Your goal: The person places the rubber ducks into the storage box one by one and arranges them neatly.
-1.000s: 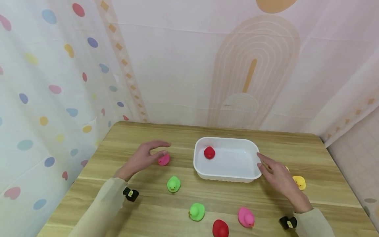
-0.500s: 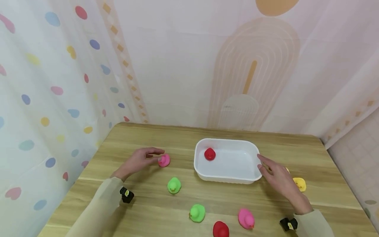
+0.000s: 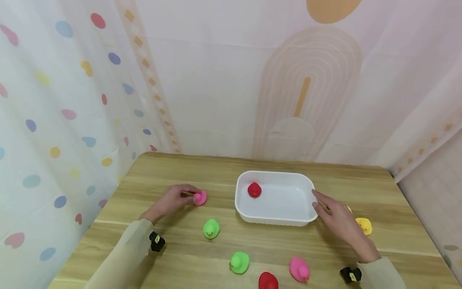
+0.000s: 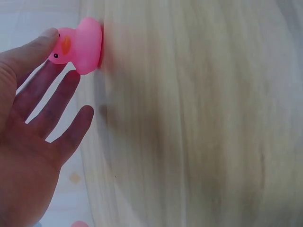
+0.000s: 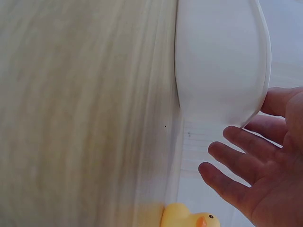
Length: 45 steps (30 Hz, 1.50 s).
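Left hand [image 3: 171,202] pinches pink duck [image 3: 201,197], green duck [image 3: 211,229] near; right hand [image 3: 338,217] loosely touches tub [image 3: 285,197], yellow duck [image 3: 365,226] beside.

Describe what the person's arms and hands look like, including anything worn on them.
Both arms wear long cream sleeves reaching about to the wrists. The left hand and right hand are bare; no gloves or rings show. By each cuff sits a small, blocky black device with a pale yellowish marking, too small to read. No cables are visible.

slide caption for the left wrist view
Left hand pinching a pink rubber duck by its head at a wood-grain tabletop.
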Tool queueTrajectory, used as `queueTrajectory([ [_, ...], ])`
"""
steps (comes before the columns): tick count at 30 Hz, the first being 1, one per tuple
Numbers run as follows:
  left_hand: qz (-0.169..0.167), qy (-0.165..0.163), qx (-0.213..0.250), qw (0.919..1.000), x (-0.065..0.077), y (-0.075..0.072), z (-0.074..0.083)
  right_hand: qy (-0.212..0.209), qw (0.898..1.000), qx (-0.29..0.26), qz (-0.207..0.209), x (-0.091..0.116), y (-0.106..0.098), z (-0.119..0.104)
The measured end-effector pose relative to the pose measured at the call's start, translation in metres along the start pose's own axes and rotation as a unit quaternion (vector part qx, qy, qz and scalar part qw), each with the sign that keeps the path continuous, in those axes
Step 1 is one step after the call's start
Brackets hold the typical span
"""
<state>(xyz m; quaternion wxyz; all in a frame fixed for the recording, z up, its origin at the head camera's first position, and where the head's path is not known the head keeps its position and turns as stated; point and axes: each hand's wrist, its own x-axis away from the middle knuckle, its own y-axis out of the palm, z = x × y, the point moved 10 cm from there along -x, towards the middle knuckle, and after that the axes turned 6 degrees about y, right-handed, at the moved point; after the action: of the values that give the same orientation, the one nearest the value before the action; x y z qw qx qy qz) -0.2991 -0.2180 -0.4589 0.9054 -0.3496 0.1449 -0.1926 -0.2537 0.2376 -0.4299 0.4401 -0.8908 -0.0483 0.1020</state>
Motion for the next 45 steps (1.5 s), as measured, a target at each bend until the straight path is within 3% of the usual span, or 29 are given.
queueTrajectory([
  [4,0.015,-0.010,-0.009,0.9998,0.003,-0.001,0.003,0.003,1.000,-0.001,-0.004,0.000,0.003,-0.002],
  [9,0.042,0.005,-0.024,0.9988,0.002,-0.002,0.017,0.006,1.000,-0.001,-0.002,0.000,0.004,-0.002],
  [15,0.064,0.036,0.000,0.9973,-0.001,0.002,0.045,0.012,1.000,-0.001,-0.001,0.000,0.002,-0.001],
  [21,0.077,0.040,0.027,0.9959,-0.001,0.007,0.059,0.014,1.000,-0.001,-0.005,0.000,0.004,-0.001],
  [33,0.091,0.064,0.028,0.9934,-0.012,0.013,0.098,0.006,1.000,-0.001,-0.001,-0.003,0.003,-0.004],
  [40,0.089,0.044,0.046,0.9940,-0.020,0.020,0.112,0.003,1.000,-0.005,-0.002,-0.002,0.005,-0.004],
  [45,0.090,0.049,0.060,0.9930,-0.025,0.024,0.123,0.006,1.000,-0.004,-0.002,-0.002,0.006,-0.004],
])
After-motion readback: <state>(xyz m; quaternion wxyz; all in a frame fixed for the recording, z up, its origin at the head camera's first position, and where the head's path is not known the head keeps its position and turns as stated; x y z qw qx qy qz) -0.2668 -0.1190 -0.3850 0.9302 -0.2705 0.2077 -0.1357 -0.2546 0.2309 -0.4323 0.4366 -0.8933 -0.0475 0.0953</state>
